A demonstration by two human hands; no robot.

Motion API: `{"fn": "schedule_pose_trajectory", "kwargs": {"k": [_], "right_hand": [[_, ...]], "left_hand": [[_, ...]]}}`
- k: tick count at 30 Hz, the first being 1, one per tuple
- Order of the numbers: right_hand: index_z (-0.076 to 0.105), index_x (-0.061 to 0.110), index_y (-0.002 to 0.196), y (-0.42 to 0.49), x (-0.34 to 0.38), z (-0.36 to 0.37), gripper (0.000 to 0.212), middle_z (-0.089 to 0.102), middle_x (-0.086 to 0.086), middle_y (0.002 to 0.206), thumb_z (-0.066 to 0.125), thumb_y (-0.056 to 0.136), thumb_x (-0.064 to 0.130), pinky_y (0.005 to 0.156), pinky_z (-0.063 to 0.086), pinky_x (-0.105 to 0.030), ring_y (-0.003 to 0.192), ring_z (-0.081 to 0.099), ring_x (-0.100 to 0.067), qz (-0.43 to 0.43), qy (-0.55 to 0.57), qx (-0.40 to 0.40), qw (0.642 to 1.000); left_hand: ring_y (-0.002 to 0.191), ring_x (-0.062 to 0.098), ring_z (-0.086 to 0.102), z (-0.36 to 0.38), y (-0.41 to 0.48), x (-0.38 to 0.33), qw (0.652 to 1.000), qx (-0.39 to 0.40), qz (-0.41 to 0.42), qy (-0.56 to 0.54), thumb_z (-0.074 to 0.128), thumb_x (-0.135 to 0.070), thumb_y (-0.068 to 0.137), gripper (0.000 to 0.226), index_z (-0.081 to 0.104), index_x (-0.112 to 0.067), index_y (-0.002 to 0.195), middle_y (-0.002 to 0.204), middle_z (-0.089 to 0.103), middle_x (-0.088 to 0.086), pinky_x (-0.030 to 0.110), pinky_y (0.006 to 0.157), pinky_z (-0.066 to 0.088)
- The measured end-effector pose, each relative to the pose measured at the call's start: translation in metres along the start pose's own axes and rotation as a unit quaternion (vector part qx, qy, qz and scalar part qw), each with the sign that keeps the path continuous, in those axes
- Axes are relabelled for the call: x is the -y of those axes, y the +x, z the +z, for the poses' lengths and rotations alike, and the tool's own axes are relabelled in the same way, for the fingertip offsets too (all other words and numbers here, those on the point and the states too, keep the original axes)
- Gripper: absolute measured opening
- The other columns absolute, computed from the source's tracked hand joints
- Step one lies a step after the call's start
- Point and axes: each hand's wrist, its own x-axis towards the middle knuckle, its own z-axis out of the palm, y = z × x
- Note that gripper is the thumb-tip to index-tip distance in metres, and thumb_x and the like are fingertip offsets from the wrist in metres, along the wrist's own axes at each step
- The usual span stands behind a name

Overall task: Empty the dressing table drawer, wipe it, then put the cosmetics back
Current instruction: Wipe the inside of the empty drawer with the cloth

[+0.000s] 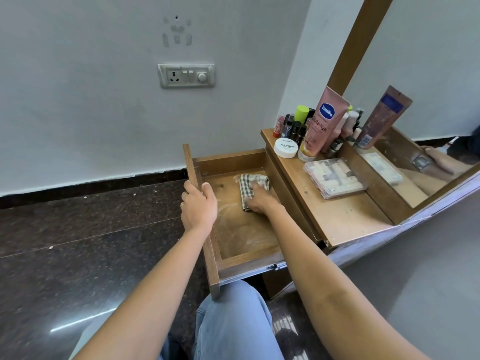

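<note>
The drawer point(244, 229) stands pulled out from the dressing table over the person's knee, a shallow box of brown wood veneer. Its floor is bare, streaked with pale dust and a few stray hairs. On that floor, toward the back, lies a checked cloth point(252, 181), soft woven cotton in cream and dark green, folded into a thick pad. The right hand point(259, 200) lies on top of it, fingers bent over its near edge, pressing it to the wood. The left hand point(198, 206) grips the drawer front point(211, 258), thumb hooked over the top edge to the inside and fingers curled down the outer face.

Just beside the drawer, the table top point(337, 216) carries the cosmetics. There is a pink Vaseline tube point(328, 118) standing on its cap, a round white jar point(285, 148), a cluster of small dark bottles point(294, 127), and a clear ribbed plastic case point(336, 176). A wood-framed mirror point(428, 74) rises behind them. The floor point(78, 242) is dark polished stone.
</note>
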Motion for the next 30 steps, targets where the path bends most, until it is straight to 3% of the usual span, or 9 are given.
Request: {"fn": "schedule_pose_trajectory", "kwargs": {"k": [3, 9, 14, 18, 22, 26, 30], "right_hand": [[0.02, 0.014, 0.15, -0.011, -0.008, 0.013, 0.062, 0.028, -0.015, 0.153, 0.049, 0.097, 0.028, 0.11, 0.031, -0.039, 0.136, 0.036, -0.033, -0.022, -0.035, 0.015, 0.999], [0.019, 0.012, 0.148, -0.015, -0.033, 0.023, 0.063, 0.036, -0.019, 0.147, 0.05, 0.096, 0.028, 0.105, 0.037, -0.039, 0.132, 0.041, -0.035, 0.019, -0.016, -0.01, 1.0], [-0.004, 0.019, 0.153, 0.021, -0.02, 0.004, 0.079, -0.001, -0.008, 0.161, 0.047, 0.094, 0.028, 0.119, 0.015, -0.045, 0.147, 0.008, -0.03, 0.038, 0.001, -0.011, 0.999], [-0.004, 0.011, 0.153, 0.043, 0.0, 0.005, 0.07, -0.015, -0.003, 0.159, 0.037, 0.098, 0.027, 0.118, -0.003, -0.038, 0.146, -0.017, -0.02, 0.002, -0.036, -0.024, 0.999], [0.003, 0.01, 0.154, 0.052, 0.007, 0.016, 0.063, -0.006, -0.006, 0.161, 0.03, 0.099, 0.029, 0.119, -0.003, -0.035, 0.147, -0.011, -0.022, -0.019, -0.087, -0.058, 0.994], [0.012, 0.013, 0.154, 0.044, 0.01, 0.031, 0.058, 0.003, -0.004, 0.161, 0.032, 0.1, 0.025, 0.118, -0.001, -0.03, 0.148, -0.005, -0.018, -0.093, -0.088, -0.04, 0.991], [0.011, 0.015, 0.154, 0.033, -0.003, 0.042, 0.057, 0.004, -0.002, 0.161, 0.03, 0.101, 0.027, 0.119, 0.003, -0.032, 0.148, -0.002, -0.017, -0.101, -0.132, -0.029, 0.986]], "left_hand": [[0.111, 0.036, 0.057, 0.0, 0.0, -0.002, 1.0, 0.003, -0.002, 0.002, 0.028, -0.042, 0.101, 0.056, 0.022, -0.009, 0.147, 0.136, 0.047, 0.019, 0.045, 0.081, 0.051], [0.114, 0.037, 0.054, 0.001, -0.001, 0.0, 1.0, 0.005, 0.0, 0.002, 0.028, -0.042, 0.101, 0.057, 0.022, -0.008, 0.147, 0.135, 0.047, 0.019, 0.045, 0.084, 0.048], [0.115, 0.036, 0.054, 0.001, -0.004, 0.001, 1.0, 0.0, 0.002, 0.005, 0.029, -0.042, 0.101, 0.057, 0.022, -0.01, 0.147, 0.136, 0.047, 0.018, 0.044, 0.084, 0.048], [0.115, 0.037, 0.053, 0.002, -0.001, 0.002, 1.0, 0.001, 0.002, -0.002, 0.03, -0.043, 0.1, 0.059, 0.022, -0.009, 0.147, 0.136, 0.048, 0.018, 0.046, 0.088, 0.049], [0.116, 0.039, 0.051, 0.002, 0.001, 0.003, 1.0, 0.004, 0.003, -0.001, 0.031, -0.043, 0.1, 0.06, 0.022, -0.008, 0.147, 0.136, 0.047, 0.02, 0.047, 0.089, 0.046], [0.116, 0.04, 0.051, 0.001, 0.002, 0.002, 1.0, 0.007, 0.005, -0.008, 0.03, -0.043, 0.1, 0.06, 0.021, -0.008, 0.147, 0.136, 0.046, 0.021, 0.048, 0.09, 0.046], [0.115, 0.039, 0.053, 0.001, 0.002, 0.001, 1.0, 0.009, 0.006, -0.006, 0.03, -0.043, 0.1, 0.059, 0.021, -0.008, 0.147, 0.136, 0.047, 0.02, 0.047, 0.089, 0.047]]}}
